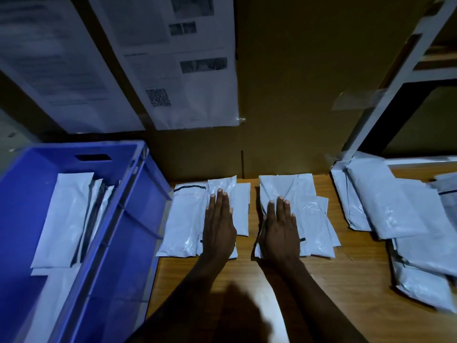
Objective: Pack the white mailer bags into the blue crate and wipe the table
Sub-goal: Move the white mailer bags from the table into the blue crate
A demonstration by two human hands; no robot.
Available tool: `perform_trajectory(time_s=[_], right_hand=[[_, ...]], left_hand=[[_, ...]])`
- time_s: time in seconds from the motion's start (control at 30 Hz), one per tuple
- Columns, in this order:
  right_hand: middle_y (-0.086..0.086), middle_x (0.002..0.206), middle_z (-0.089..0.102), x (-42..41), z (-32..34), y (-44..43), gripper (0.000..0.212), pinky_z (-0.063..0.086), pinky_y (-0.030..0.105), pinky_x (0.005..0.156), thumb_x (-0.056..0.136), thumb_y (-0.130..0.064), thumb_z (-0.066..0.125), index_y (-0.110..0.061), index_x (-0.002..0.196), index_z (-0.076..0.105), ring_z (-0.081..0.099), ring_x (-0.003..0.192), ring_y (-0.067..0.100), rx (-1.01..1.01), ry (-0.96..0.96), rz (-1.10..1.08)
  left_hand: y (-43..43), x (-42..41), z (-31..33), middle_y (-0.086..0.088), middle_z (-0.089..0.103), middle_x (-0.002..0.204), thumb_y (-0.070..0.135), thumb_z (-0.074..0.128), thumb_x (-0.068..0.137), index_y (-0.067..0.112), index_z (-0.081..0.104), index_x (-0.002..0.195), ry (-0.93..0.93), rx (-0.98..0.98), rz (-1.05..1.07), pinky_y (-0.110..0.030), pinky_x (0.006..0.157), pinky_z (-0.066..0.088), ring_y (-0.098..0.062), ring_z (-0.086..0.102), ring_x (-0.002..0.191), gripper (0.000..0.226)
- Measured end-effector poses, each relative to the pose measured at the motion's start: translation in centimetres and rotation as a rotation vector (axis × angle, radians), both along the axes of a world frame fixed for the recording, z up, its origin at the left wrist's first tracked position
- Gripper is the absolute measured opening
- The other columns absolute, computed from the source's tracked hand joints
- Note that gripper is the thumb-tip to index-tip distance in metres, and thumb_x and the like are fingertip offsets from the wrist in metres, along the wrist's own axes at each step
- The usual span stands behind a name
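Observation:
Two small piles of white mailer bags lie side by side on the wooden table. My left hand [218,226] rests flat, palm down, on the left pile [183,219]. My right hand [279,229] lies flat on the right pile [314,219]. Both hands have fingers extended and grip nothing. The blue crate [118,233] stands at the left, touching the table edge, with several white mailer bags [64,219] lying inside it. A bigger heap of white mailer bags [395,211] sits at the right side of the table.
A brown cardboard wall [284,95] rises right behind the table, with printed paper sheets [173,65] taped to it. A white shelf frame [405,75] stands at the back right. Bare wooden table top [346,293] shows in front of the piles.

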State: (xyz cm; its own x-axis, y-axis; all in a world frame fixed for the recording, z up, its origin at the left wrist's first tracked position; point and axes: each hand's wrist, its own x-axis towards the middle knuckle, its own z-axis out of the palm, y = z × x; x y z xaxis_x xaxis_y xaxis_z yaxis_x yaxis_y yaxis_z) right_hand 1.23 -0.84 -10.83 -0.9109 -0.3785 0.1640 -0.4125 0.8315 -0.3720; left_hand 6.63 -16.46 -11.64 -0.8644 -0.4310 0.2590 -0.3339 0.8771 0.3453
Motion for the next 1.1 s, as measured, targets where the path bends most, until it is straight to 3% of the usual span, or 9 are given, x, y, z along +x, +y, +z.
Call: perform_trajectory(time_s=[0.1, 0.23, 0.3, 0.4, 0.57, 0.87, 0.97, 1.1], right_hand=[[0.025, 0.157, 0.037, 0.1, 1.9, -0.2, 0.059, 0.035, 0.058, 0.112, 0.097, -0.028, 0.041, 0.0, 0.149, 0.044, 0.033, 0.146, 0.042, -0.032, 0.044, -0.003], [0.021, 0.162, 0.027, 0.4, 5.6, -1.0, 0.065, 0.025, 0.054, 0.118, 0.101, -0.037, 0.024, -0.003, 0.154, 0.036, 0.022, 0.151, 0.038, -0.092, 0.072, 0.016], [0.019, 0.165, 0.021, 0.7, 7.8, -1.7, 0.06, 0.024, 0.054, 0.121, 0.102, -0.03, 0.031, -0.005, 0.157, 0.032, 0.016, 0.153, 0.036, -0.129, 0.112, 0.028], [0.016, 0.167, 0.014, 1.5, 11.9, -3.5, 0.06, 0.019, 0.05, 0.125, 0.103, -0.028, 0.032, -0.008, 0.159, 0.025, 0.007, 0.156, 0.032, -0.192, 0.151, 0.05], [0.02, 0.166, 0.019, 5.3, 18.9, -8.6, 0.054, 0.02, 0.049, 0.124, 0.106, -0.026, 0.033, -0.005, 0.157, 0.031, 0.012, 0.155, 0.034, -0.329, 0.269, 0.129], [0.02, 0.166, 0.018, 15.2, 25.3, -23.3, 0.056, 0.014, 0.047, 0.124, 0.107, -0.029, 0.026, -0.006, 0.157, 0.03, 0.012, 0.155, 0.035, -0.425, 0.312, 0.236], [0.021, 0.165, 0.019, 17.4, 25.4, -28.3, 0.055, 0.014, 0.049, 0.124, 0.107, -0.029, 0.027, -0.005, 0.157, 0.031, 0.013, 0.155, 0.036, -0.389, 0.296, 0.238], [0.026, 0.162, 0.025, 19.0, 23.4, -33.1, 0.059, 0.02, 0.052, 0.121, 0.102, -0.028, 0.026, -0.001, 0.154, 0.035, 0.02, 0.152, 0.041, -0.27, 0.252, 0.213]], left_hand=[[-0.2, 0.1, 1.8, -0.011, 0.024, 0.168, 0.035, -0.003, 0.109, 0.004, 0.032, 0.158, 0.036, -0.029, -0.003, -0.043, 0.126, 0.022, -0.031, 0.022, 0.155, 0.068], [-0.4, 0.2, 7.1, -0.013, 0.026, 0.167, 0.034, -0.004, 0.11, 0.003, 0.03, 0.158, 0.182, 0.001, -0.039, -0.05, 0.123, 0.03, -0.029, 0.018, 0.157, 0.066], [-1.0, 0.5, 10.4, -0.014, 0.027, 0.166, 0.028, 0.006, 0.112, 0.001, 0.031, 0.157, 0.283, -0.014, -0.056, -0.051, 0.123, 0.029, -0.03, 0.018, 0.157, 0.059], [-2.7, 1.6, 16.1, -0.015, 0.026, 0.167, 0.001, 0.036, 0.106, -0.001, 0.032, 0.157, 0.452, -0.079, -0.057, -0.052, 0.124, 0.026, -0.029, 0.016, 0.157, 0.051], [-7.7, 6.0, 24.0, -0.016, 0.028, 0.166, 0.0, 0.042, 0.106, -0.002, 0.032, 0.156, 0.618, -0.15, -0.03, -0.046, 0.127, 0.018, -0.031, 0.018, 0.157, 0.051], [-21.4, 15.3, 25.4, -0.017, 0.03, 0.165, 0.006, 0.043, 0.107, -0.002, 0.036, 0.155, 0.549, -0.268, 0.028, -0.047, 0.126, 0.021, -0.034, 0.019, 0.156, 0.049], [-25.3, 17.3, 24.4, -0.017, 0.027, 0.166, -0.011, 0.054, 0.094, -0.001, 0.032, 0.157, 0.517, -0.285, 0.036, -0.042, 0.127, 0.014, -0.035, 0.016, 0.156, 0.067], [-29.4, 18.3, 22.2, -0.021, 0.032, 0.163, -0.012, 0.06, 0.083, -0.003, 0.035, 0.154, 0.389, -0.235, 0.015, -0.05, 0.124, 0.022, -0.04, 0.024, 0.153, 0.076]])
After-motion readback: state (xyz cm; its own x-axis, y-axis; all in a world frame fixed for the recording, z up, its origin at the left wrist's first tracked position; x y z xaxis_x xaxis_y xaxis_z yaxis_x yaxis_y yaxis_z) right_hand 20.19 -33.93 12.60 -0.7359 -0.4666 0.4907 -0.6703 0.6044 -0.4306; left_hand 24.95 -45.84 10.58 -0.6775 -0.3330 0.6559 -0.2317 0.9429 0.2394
